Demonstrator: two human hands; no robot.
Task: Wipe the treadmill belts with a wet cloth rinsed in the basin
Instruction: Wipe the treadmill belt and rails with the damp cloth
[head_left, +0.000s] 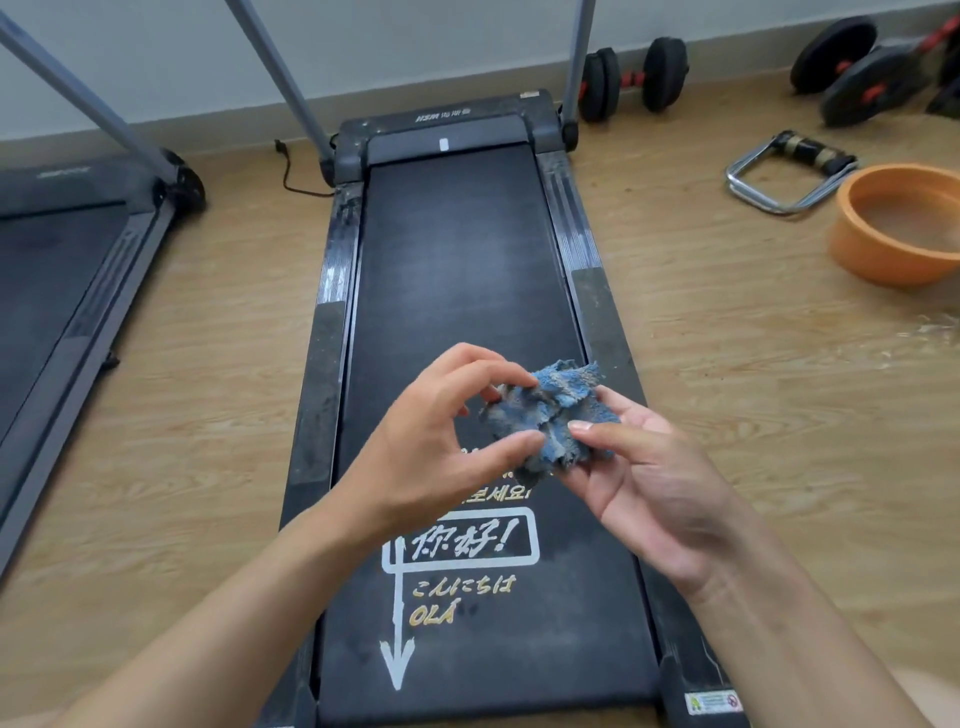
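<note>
A crumpled blue cloth (553, 415) is held in the air above the black treadmill belt (457, 270), between both hands. My left hand (441, 447) pinches the cloth's left side with thumb and fingertips. My right hand (654, 483) lies palm up under the cloth's right side, its thumb pressed onto the fabric. The belt carries white and yellow printed lettering and a white arrow near me. An orange basin (883, 228) with water stands on the floor to the right of the treadmill.
A second treadmill (62, 270) lies at the left, its grey upright (88, 98) slanting up. Dumbbells (634, 78) and weight plates (862, 67) sit along the back wall. A metal grip tool (784, 171) lies behind the basin. Water is splashed on the wooden floor (930, 332).
</note>
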